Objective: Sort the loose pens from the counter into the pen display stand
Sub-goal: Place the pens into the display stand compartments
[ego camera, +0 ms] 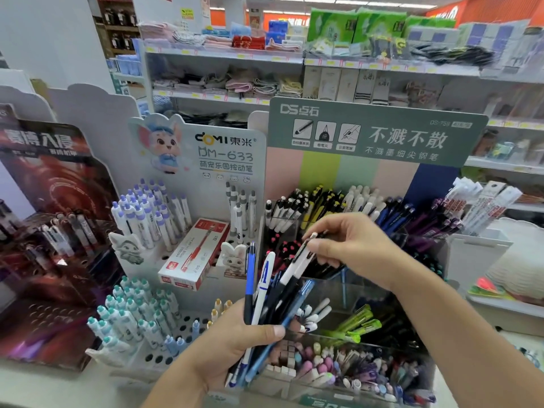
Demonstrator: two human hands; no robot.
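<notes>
Left hand [235, 343] is curled tight around a bunch of pens [270, 307]. The thumb lies across the front of the bunch, and the pens fan out upward, blue ones and white ones mixed with dark ones. Their lower ends poke out under the hand.

Right hand [350, 245] reaches in from the right side. Its thumb and fingers pinch the top end of one white and black pen [297, 263]. That pen leans up out of the bunch, and its lower end is among the other pens.

Both hands are in front of the pen stand [365, 134], the one with the green sign on top and the pink, green and blue stripes. Its back cups hold black and white pens, yellow pens, white pens and blue and purple pens. A clear box [347, 293] sits lower down, just behind the bunch. Bright green pens [359, 322] lie lower still, and the front row near the bench edge is full of small pastel pens.

Just beside it on the left is a white stand [223, 151] with a cartoon mouse on it. It holds purple-capped pens up high and teal-capped pens down low. A white and red pen box [191, 254] lies in the middle of it. A dark red stand [50, 231] is at the far left. Store shelves [223, 54] with folded cloths are behind.
</notes>
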